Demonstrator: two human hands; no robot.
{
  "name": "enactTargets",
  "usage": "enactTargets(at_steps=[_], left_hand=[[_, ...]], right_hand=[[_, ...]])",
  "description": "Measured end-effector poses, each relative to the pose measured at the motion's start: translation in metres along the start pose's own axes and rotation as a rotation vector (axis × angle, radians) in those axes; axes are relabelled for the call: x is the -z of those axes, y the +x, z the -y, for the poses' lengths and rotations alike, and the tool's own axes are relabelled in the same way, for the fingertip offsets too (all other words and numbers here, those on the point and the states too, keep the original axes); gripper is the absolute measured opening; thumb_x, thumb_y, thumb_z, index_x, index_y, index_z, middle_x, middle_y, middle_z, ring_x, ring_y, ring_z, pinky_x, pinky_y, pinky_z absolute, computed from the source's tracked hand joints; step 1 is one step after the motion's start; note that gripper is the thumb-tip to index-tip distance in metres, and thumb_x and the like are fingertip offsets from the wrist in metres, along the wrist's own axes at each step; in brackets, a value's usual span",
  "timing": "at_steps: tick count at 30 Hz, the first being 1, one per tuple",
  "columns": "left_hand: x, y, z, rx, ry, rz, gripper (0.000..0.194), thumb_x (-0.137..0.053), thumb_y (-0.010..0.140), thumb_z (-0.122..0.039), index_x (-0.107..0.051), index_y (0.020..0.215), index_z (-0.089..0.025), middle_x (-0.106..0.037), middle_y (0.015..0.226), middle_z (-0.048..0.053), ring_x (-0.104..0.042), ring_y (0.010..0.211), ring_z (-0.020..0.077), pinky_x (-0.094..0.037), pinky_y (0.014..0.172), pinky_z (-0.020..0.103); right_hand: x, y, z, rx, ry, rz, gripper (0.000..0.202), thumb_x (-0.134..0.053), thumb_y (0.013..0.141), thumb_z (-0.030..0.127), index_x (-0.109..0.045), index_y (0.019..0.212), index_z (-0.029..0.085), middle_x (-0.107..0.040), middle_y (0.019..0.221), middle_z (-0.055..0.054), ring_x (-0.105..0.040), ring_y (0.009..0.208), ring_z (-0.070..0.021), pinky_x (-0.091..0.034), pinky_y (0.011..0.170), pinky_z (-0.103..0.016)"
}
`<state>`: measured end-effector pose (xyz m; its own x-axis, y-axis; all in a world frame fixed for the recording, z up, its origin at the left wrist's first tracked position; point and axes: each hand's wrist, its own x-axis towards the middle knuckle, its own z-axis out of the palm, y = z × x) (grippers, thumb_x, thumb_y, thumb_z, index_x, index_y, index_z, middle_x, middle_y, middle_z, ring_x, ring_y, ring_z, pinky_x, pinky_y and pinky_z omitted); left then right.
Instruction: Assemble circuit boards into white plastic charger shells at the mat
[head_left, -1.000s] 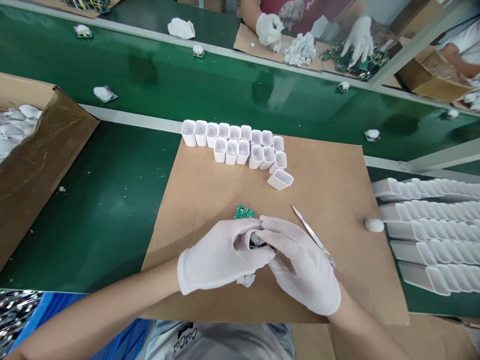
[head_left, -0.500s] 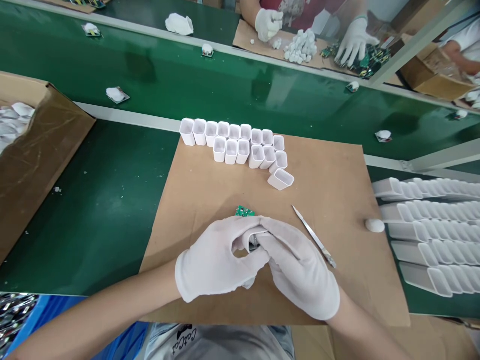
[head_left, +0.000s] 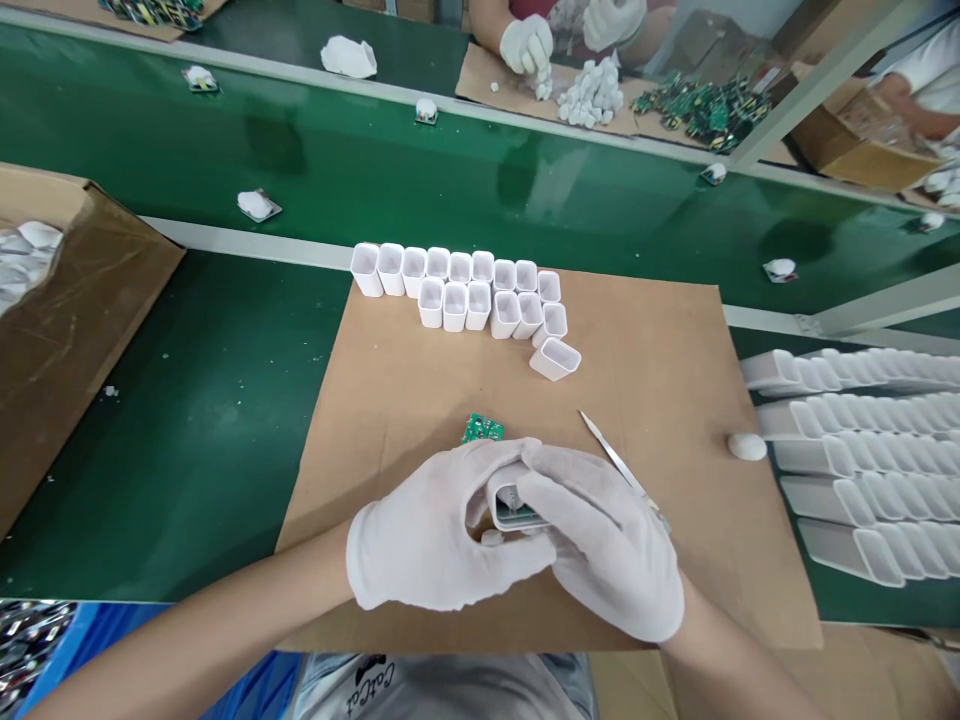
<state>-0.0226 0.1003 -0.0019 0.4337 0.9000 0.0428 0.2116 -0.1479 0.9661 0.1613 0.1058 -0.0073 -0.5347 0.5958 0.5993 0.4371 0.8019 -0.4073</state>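
Note:
Between my two gloved hands is a white plastic housing [head_left: 498, 520], its open end towards me and a circuit board showing inside. My left hand [head_left: 442, 525] is closed round its left side, thumb below. From the right, my right hand [head_left: 607, 535] grips it too, fingers over the opening. A small white piece shows just under the housing, partly hidden by my left hand. Beyond my fingers lies a green circuit board [head_left: 482, 428] on the cardboard sheet [head_left: 405, 400]. A pair of metal tweezers or a similar pointed tool [head_left: 611, 452] rests near my right hand.
Several white housings [head_left: 454, 305] stand in rows at the back of the cardboard. More lie stacked [head_left: 862, 455] at the right, beside a white rounded piece [head_left: 747, 446]. A cardboard box [head_left: 82, 330] is at left. Boards with white lumps [head_left: 258, 205] sit on the green belt; a co-worker's gloved hands [head_left: 527, 48] are beyond.
The housing has turned in my hands, so its opening and the board inside now show more. Boards on the belt have shifted right. The co-worker's hand has left the board pile.

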Motion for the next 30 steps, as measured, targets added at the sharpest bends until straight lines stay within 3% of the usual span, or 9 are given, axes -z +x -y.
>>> enactTargets(at_steps=[3, 7, 10, 13, 16, 18, 21, 27, 30], left_hand=[[0.000, -0.001, 0.000, -0.001, -0.088, 0.040, 0.033, -0.069, 0.081, -0.028, -0.055, 0.110, -0.020, -0.069, 0.099, 0.004, -0.065, 0.091, 0.0193, -0.052, 0.086, 0.034], [0.003, -0.001, -0.003, 0.118, -0.132, 0.061, 0.038, -0.070, 0.081, -0.032, -0.054, 0.114, -0.020, -0.069, 0.087, 0.001, -0.065, 0.082, 0.0191, -0.053, 0.079, 0.033], [0.004, 0.000, -0.003, 0.173, -0.094, 0.059, 0.028, -0.066, 0.083, -0.037, -0.058, 0.105, -0.020, -0.069, 0.083, 0.001, -0.065, 0.085, 0.0214, -0.052, 0.081, 0.034], [0.004, 0.001, -0.002, 0.261, -0.166, 0.122, 0.021, -0.061, 0.088, -0.038, -0.058, 0.099, -0.021, -0.067, 0.071, -0.001, -0.065, 0.069, 0.0186, -0.052, 0.070, 0.031], [0.003, 0.000, -0.001, 0.311, -0.194, 0.097, 0.020, -0.062, 0.087, -0.037, -0.058, 0.101, -0.022, -0.066, 0.074, -0.002, -0.065, 0.067, 0.0172, -0.051, 0.066, 0.029], [0.003, -0.001, -0.001, 0.305, -0.192, 0.070, 0.022, -0.062, 0.087, -0.037, -0.059, 0.103, -0.022, -0.067, 0.085, 0.000, -0.066, 0.074, 0.0179, -0.052, 0.069, 0.029], [0.004, -0.002, -0.002, 0.300, -0.258, 0.120, 0.021, -0.058, 0.089, -0.036, -0.057, 0.105, -0.022, -0.064, 0.083, -0.001, -0.065, 0.068, 0.0164, -0.052, 0.068, 0.030], [0.003, -0.003, 0.001, 0.180, -0.087, 0.046, 0.025, -0.062, 0.085, -0.029, -0.056, 0.108, -0.021, -0.063, 0.099, 0.004, -0.062, 0.088, 0.0200, -0.051, 0.083, 0.035], [0.000, -0.003, 0.005, 0.097, 0.009, -0.017, 0.024, -0.058, 0.087, -0.030, -0.057, 0.109, -0.020, -0.063, 0.102, 0.006, -0.061, 0.091, 0.0205, -0.051, 0.085, 0.037]], right_hand=[[0.002, -0.004, 0.000, -0.066, 0.020, 0.065, 0.025, -0.048, 0.093, 0.009, -0.059, 0.113, 0.021, -0.068, 0.105, -0.010, -0.070, 0.093, -0.0235, -0.063, 0.072, -0.032], [-0.001, -0.007, -0.004, 0.085, -0.019, -0.003, 0.031, -0.050, 0.088, 0.005, -0.057, 0.116, 0.015, -0.064, 0.114, -0.018, -0.066, 0.104, -0.0303, -0.063, 0.073, -0.041], [-0.004, 0.001, -0.006, 0.069, -0.032, 0.033, 0.030, -0.052, 0.085, -0.001, -0.058, 0.110, 0.015, -0.067, 0.103, -0.015, -0.068, 0.095, -0.0264, -0.062, 0.070, -0.037], [-0.006, 0.008, -0.006, -0.016, 0.105, 0.128, 0.031, -0.047, 0.087, -0.003, -0.056, 0.105, 0.020, -0.068, 0.091, -0.008, -0.068, 0.080, -0.0199, -0.061, 0.063, -0.031], [-0.007, 0.004, -0.008, -0.085, 0.247, 0.080, 0.029, -0.052, 0.090, 0.003, -0.055, 0.111, 0.023, -0.069, 0.096, -0.007, -0.070, 0.081, -0.0193, -0.061, 0.066, -0.031], [-0.007, -0.001, -0.009, -0.124, 0.273, -0.004, 0.033, -0.060, 0.088, 0.008, -0.055, 0.117, 0.024, -0.070, 0.106, -0.009, -0.071, 0.088, -0.0212, -0.063, 0.070, -0.032], [-0.006, -0.004, -0.009, -0.137, 0.298, -0.047, 0.041, -0.064, 0.087, 0.010, -0.051, 0.123, 0.025, -0.068, 0.113, -0.009, -0.070, 0.093, -0.0224, -0.063, 0.076, -0.034], [-0.002, 0.011, -0.002, -0.001, 0.212, 0.051, 0.030, -0.048, 0.088, -0.002, -0.055, 0.105, 0.022, -0.068, 0.085, -0.005, -0.068, 0.074, -0.0192, -0.058, 0.060, -0.028], [-0.004, 0.012, 0.000, -0.079, 0.192, 0.143, 0.029, -0.045, 0.091, 0.000, -0.055, 0.102, 0.024, -0.067, 0.081, -0.003, -0.067, 0.073, -0.0185, -0.058, 0.064, -0.029]])
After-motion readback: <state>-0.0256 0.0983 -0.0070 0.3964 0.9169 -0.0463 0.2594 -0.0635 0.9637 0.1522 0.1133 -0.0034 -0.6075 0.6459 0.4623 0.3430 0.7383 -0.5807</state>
